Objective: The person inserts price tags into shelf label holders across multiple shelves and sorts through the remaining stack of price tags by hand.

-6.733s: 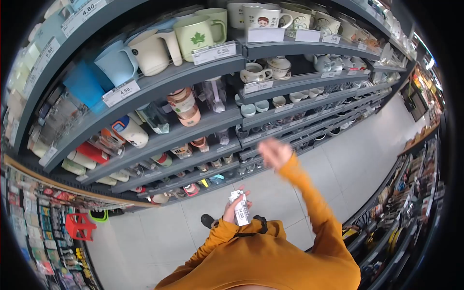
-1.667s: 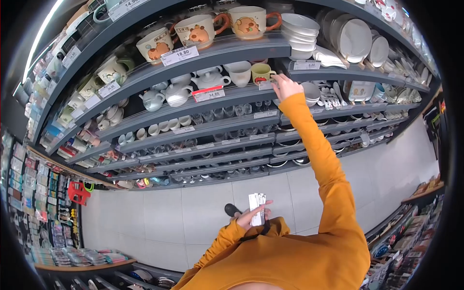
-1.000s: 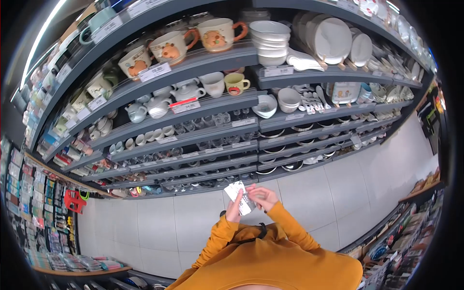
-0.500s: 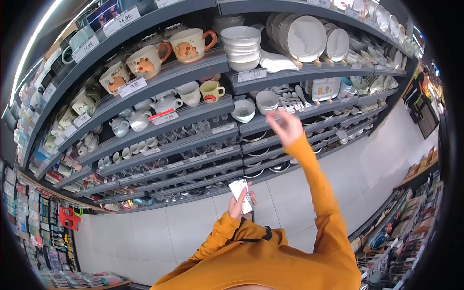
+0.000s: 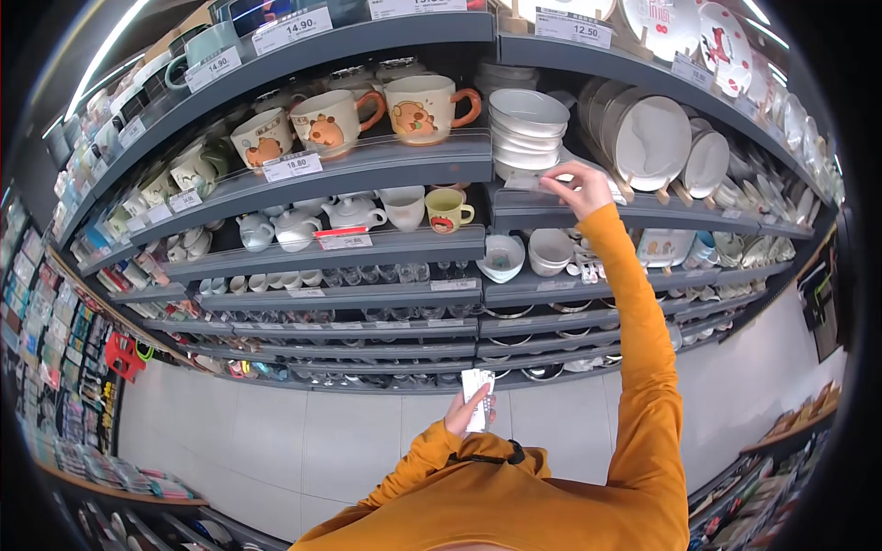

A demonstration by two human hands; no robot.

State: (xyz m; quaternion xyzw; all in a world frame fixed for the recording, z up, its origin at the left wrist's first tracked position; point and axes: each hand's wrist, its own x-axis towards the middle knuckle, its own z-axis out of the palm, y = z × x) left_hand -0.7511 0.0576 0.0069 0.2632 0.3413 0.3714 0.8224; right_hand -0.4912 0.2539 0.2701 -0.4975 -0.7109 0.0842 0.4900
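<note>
My left hand [image 5: 469,413] is closed around a small stack of white price labels [image 5: 477,401] with dark print, held low in front of my body. My right hand [image 5: 581,190] reaches up to the shelf edge below a stack of white bowls [image 5: 527,129]. Its thumb and index finger pinch the right end of a pale price tag [image 5: 524,182] at that edge; its print is not readable. White spoons lie partly hidden behind this hand. To its right, white plates [image 5: 652,142] stand upright in wooden racks.
Large bear-patterned mugs [image 5: 421,110] stand on the shelf to the left. Teapots [image 5: 352,213] and a yellow cup [image 5: 448,211] are one level lower. More bowls [image 5: 551,251] sit below my right hand. A red stool [image 5: 124,356] stands at the far left on the tiled floor [image 5: 367,441].
My right hand has risen from in front of the lower bowls to the tag under the upper bowl stack. The view has shifted, and my left hand still holds the labels.
</note>
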